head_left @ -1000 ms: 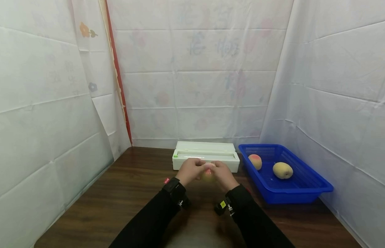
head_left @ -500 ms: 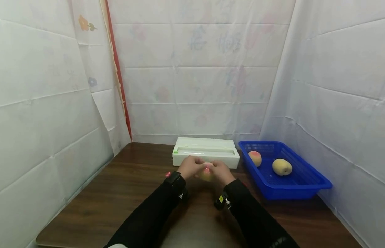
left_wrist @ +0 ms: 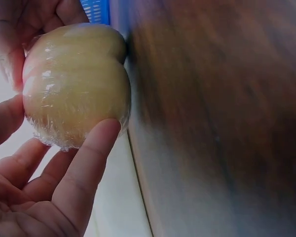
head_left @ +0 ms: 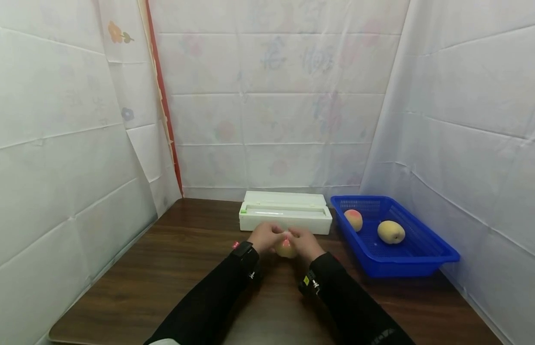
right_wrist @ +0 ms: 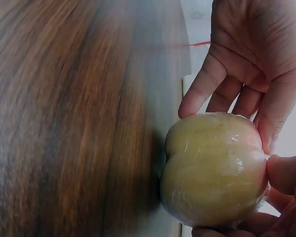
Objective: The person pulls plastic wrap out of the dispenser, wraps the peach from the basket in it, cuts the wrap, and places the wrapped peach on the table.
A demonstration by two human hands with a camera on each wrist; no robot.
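A peach (head_left: 286, 249), yellow with a pink top, is wrapped in shiny clear cling film and held between both hands close over the table. My left hand (head_left: 265, 237) grips one side, its fingers around the peach and its thumb at the pink end, as the left wrist view shows. On the other side my right hand (head_left: 306, 243) holds it the same way, its thumb (right_wrist: 286, 173) pressing the film at the pink end. Wrinkled film edges (left_wrist: 64, 143) show on the peach's side. Behind the hands stands a white cling film box (head_left: 286, 223), lid raised, with a roll inside.
To the right is a blue plastic basket (head_left: 415, 259) holding another peach (head_left: 353, 220) and a pale yellow oval fruit (head_left: 391, 232). The brown wooden table (head_left: 164, 287) is bordered by white sheet walls at the back and both sides.
Both hands and the wrapped peach have come down slightly toward the table. The head view tilted a little at first. Basket and box stay in place.
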